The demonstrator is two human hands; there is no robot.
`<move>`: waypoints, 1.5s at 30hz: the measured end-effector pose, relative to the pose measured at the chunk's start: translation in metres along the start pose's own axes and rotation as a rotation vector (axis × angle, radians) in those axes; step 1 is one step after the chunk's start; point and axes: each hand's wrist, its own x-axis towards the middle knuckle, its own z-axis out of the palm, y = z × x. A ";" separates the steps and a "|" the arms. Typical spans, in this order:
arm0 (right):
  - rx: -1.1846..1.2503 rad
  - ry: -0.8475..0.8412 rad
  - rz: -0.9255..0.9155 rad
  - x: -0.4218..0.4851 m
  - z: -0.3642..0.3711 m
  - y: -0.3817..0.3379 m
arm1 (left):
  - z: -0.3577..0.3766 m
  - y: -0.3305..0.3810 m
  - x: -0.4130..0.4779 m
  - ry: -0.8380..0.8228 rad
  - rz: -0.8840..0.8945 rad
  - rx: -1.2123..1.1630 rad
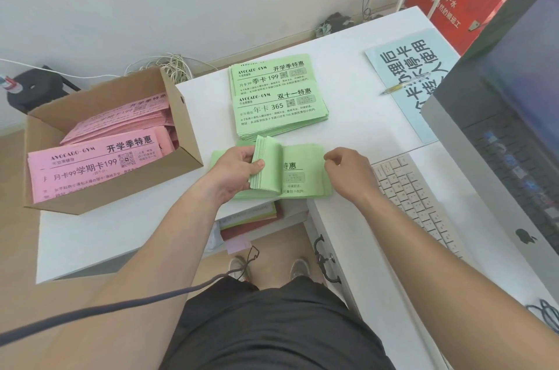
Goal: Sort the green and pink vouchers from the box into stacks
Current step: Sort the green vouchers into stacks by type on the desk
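A cardboard box (pixel 186 115) at the table's left holds pink vouchers (pixel 93 164). A tall stack of green vouchers (pixel 278 97) lies at the table's middle back. In front of it lies a second bundle of green vouchers (pixel 298 176). My left hand (pixel 239 170) grips the bundle's left half, folded up and over with the thumb on its edge. My right hand (pixel 348 170) sits at the bundle's right edge with fingers curled; whether it pinches a sheet is hidden.
A white keyboard (pixel 417 200) and a large monitor (pixel 499 139) stand to the right. A pale blue sign (pixel 423 73) with a pen (pixel 402 86) on it lies at the back right. Coloured paper (pixel 251 218) fills a shelf under the table edge.
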 end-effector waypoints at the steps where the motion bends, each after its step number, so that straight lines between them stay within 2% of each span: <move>1: -0.004 -0.003 -0.004 0.000 -0.001 -0.001 | 0.000 0.000 0.000 -0.004 0.002 -0.008; 25: -0.053 -0.049 -0.077 -0.007 0.001 -0.015 | 0.000 0.009 -0.007 -0.078 -0.002 -0.004; 32: -0.061 -0.053 -0.079 -0.008 0.001 -0.018 | 0.001 0.006 -0.008 -0.053 -0.010 -0.075; 38: -0.059 -0.066 -0.080 -0.007 0.004 -0.021 | 0.001 0.004 -0.004 0.060 -0.016 -0.040; 45: -0.056 -0.060 -0.079 -0.007 0.004 -0.021 | 0.006 0.006 -0.003 0.059 0.019 -0.101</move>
